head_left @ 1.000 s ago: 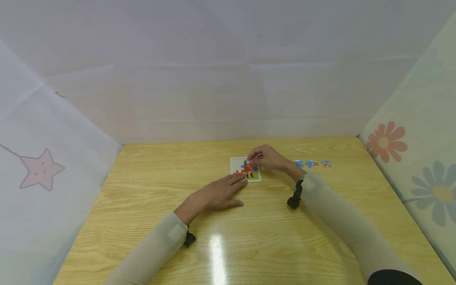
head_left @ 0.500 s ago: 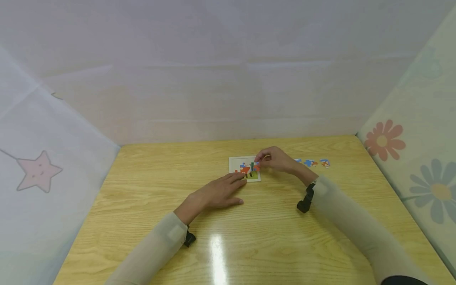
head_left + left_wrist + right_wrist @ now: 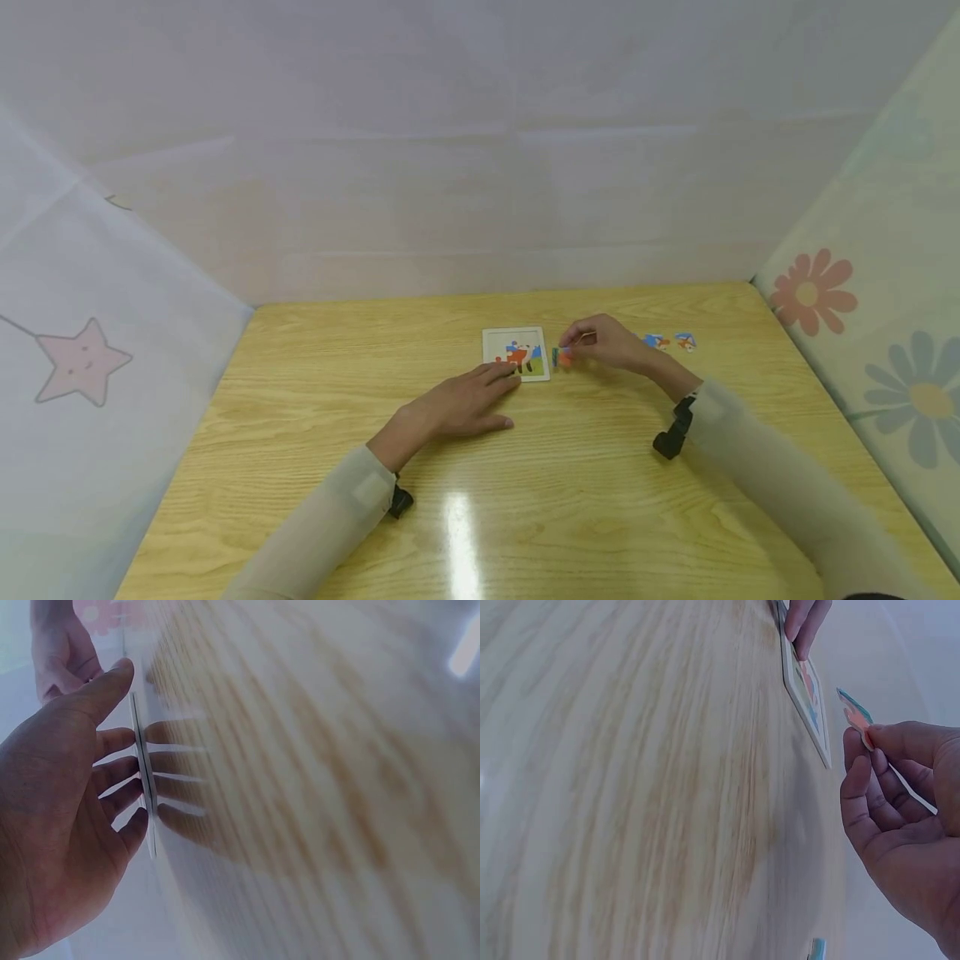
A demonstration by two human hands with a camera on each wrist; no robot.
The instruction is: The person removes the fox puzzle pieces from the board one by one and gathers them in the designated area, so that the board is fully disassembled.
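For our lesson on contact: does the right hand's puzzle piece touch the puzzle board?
Apart: the right wrist view shows a plain gap between the held puzzle piece and the puzzle board.

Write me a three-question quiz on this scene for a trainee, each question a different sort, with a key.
1. Multiple choice: what does the right-hand grip pinch? A) a yellow pencil; B) a small flat green-and-red jigsaw piece; C) a metal spoon.
2. True or false: the square white-framed puzzle board is completely filled with pieces.
3. Fill in: flat blue-and-orange jigsaw pieces lie to the person's ____ of the board.

Key: 1. B; 2. False; 3. right.
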